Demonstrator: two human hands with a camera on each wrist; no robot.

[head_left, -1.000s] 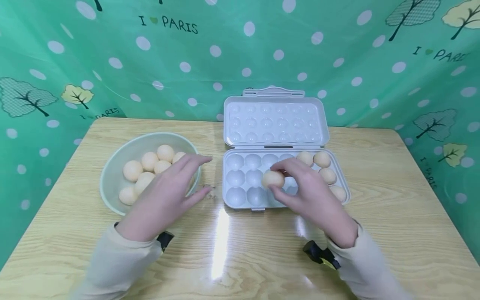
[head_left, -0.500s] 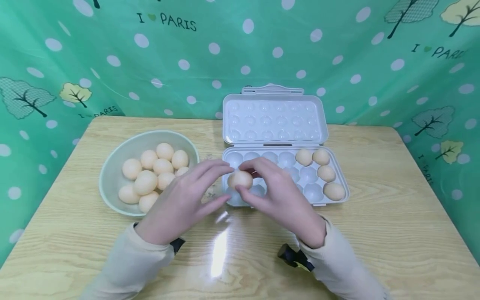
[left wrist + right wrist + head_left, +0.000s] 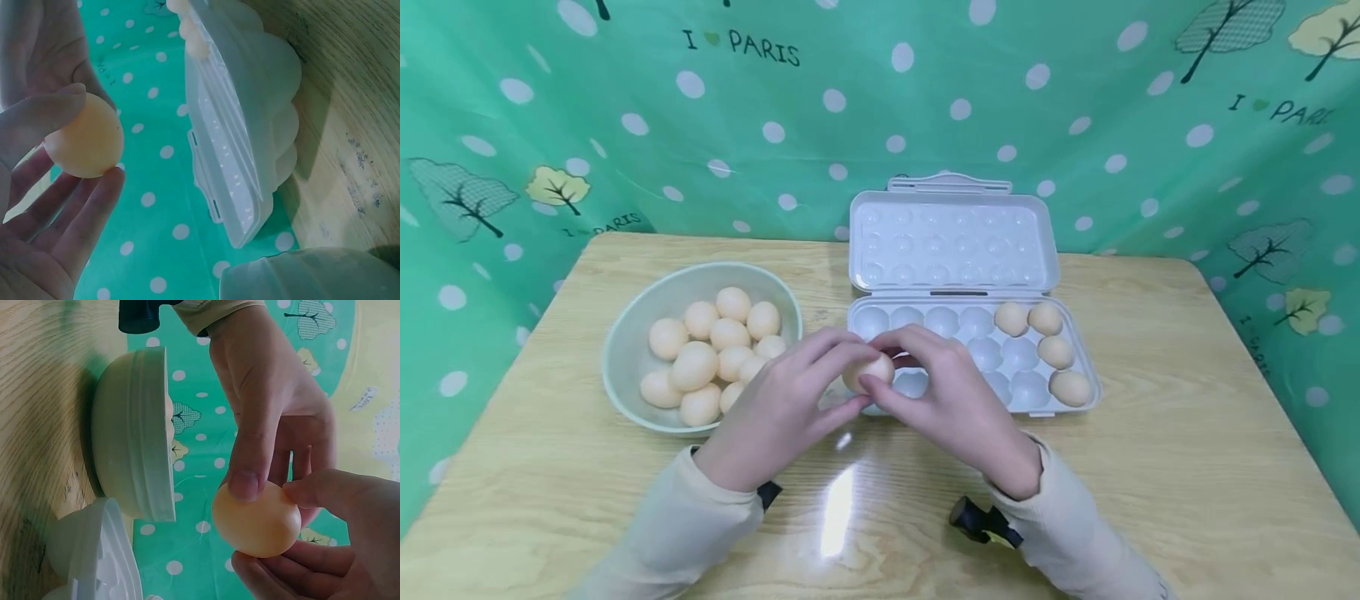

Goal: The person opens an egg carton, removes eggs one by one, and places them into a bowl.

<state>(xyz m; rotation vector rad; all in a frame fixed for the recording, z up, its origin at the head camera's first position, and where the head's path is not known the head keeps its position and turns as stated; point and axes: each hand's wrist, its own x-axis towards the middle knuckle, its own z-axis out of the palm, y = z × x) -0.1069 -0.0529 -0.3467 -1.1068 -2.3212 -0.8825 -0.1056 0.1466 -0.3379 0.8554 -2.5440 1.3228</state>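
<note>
One pale brown egg (image 3: pixel 859 375) is held between both hands, above the left front corner of the egg box. My left hand (image 3: pixel 778 400) pinches it from the left with thumb and fingers. From the other side, my right hand (image 3: pixel 955 396) grips the same egg, its thumb across the front. Both wrist views show the egg (image 3: pixel 94 140) with fingertips of the two hands around it. The pale plastic egg box (image 3: pixel 955 237) stands with its lid raised. Several eggs sit in cups at its right end, and my hands hide some of the left cups.
A pale green bowl (image 3: pixel 615 342) with several eggs stands on the left, close to my left hand. The wooden table (image 3: pixel 1165 417) extends to the right of the box. A green dotted cloth (image 3: pixel 820 108) hangs behind the table.
My right hand has carried the egg leftward across the box to my left hand. The left hand has moved right, away from the bowl, and closed its fingers on the egg.
</note>
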